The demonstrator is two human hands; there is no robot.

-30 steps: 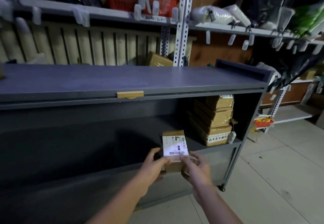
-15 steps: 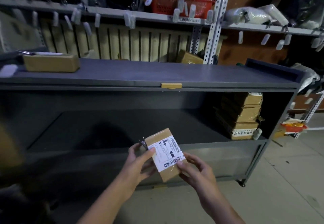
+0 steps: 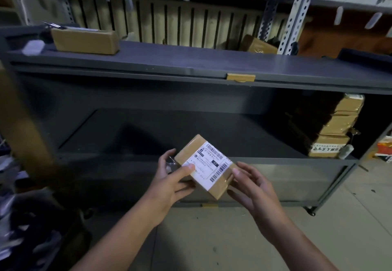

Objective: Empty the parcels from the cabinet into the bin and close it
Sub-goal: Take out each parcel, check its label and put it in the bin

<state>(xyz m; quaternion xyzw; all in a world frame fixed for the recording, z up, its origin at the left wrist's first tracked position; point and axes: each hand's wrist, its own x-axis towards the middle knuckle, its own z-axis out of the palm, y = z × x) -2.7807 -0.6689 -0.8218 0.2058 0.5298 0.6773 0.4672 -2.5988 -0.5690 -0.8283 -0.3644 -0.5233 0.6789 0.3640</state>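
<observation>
- Since one second ago the parcel has come off the shelf edge toward us and has turned slantwise; our view has swung to the left.
- We hold it in the air, label up, in front of the open cabinet.
- Our left hand grips its left end, with the thumb on the label. A small metal thing shows behind the fingers; we cannot tell what it is.
- Our right hand pinches the lower right corner, thumb on top and fingers under.
- A stack of parcels waits at the right end of the shelf.
- We judge that the step in hand is carrying this parcel to the bin. A blurred brown edge at the left may be the bin; we cannot tell.
- Next we should swing left, release the parcel over the bin, then return for the stack. Closing comes last.
</observation>
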